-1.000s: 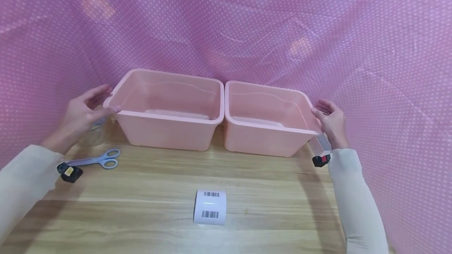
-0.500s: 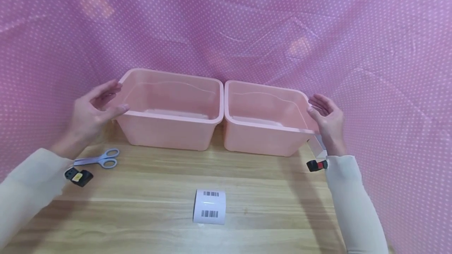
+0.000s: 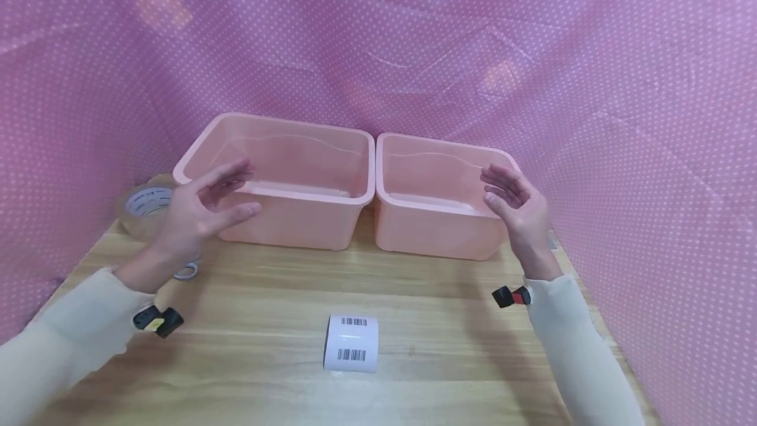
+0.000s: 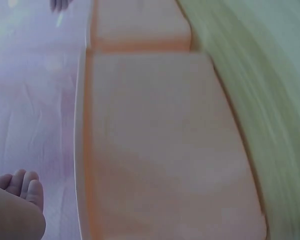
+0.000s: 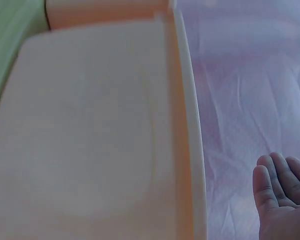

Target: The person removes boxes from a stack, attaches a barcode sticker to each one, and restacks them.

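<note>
Two pink plastic bins stand side by side at the back of the table, the left bin (image 3: 290, 219) and the right bin (image 3: 437, 235), their rims meeting in the middle. My left hand (image 3: 201, 215) is in the air in front of the left bin's near left corner, fingers loosely bent and holding nothing. Over the right bin's near right corner hovers my right hand (image 3: 520, 212), also holding nothing, thumb apart from the fingers. Each wrist view shows the fingers raised above the bin's rim. A roll of white barcode labels (image 3: 351, 344) lies on the table nearer to me.
A roll of tape (image 3: 148, 206) sits left of the left bin. Scissors (image 3: 186, 271) lie mostly hidden behind my left wrist. Pink dotted cloth (image 3: 378, 38) hangs behind the bins and along both sides of the wooden table (image 3: 414, 301).
Both hands have left the outer ends of the bins and moved inward and toward me. The tape roll has come into view, while the scissors are now mostly covered. The bins stay put.
</note>
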Action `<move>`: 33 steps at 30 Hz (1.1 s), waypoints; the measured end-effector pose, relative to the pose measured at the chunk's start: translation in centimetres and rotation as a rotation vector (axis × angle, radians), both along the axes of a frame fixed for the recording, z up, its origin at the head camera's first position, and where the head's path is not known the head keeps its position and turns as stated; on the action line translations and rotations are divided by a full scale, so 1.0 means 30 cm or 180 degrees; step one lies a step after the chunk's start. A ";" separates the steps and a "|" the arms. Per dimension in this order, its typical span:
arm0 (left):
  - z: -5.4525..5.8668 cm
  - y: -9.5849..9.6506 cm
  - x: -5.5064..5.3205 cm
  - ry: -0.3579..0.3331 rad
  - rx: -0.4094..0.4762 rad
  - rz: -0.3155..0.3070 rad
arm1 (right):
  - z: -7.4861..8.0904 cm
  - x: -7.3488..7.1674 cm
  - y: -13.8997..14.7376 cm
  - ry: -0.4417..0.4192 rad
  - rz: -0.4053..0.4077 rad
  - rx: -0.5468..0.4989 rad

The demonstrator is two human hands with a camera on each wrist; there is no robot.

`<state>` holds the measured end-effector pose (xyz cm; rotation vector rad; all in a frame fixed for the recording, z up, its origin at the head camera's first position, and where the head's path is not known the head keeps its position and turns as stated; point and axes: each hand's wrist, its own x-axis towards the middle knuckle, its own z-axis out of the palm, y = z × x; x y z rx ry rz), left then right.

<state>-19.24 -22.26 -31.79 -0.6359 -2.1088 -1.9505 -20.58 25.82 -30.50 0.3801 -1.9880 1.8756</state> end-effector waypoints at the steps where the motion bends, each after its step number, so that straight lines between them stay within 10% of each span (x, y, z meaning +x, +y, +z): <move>1: -0.003 0.013 0.008 0.0022 0.0041 -0.0069 | -0.002 0.008 -0.015 0.0005 0.0037 0.0053; 8: -0.037 0.087 0.065 0.0080 -0.0174 -0.0217 | -0.020 0.059 -0.113 -0.0003 0.0391 0.0212; 17: -0.092 0.135 0.122 -0.0646 -0.0849 -0.0214 | -0.081 0.112 -0.219 0.0013 0.0704 0.0371; 33: -0.237 0.219 0.195 -0.1586 -0.0941 -0.0398 | -0.259 0.188 -0.390 -0.0604 0.1194 0.1197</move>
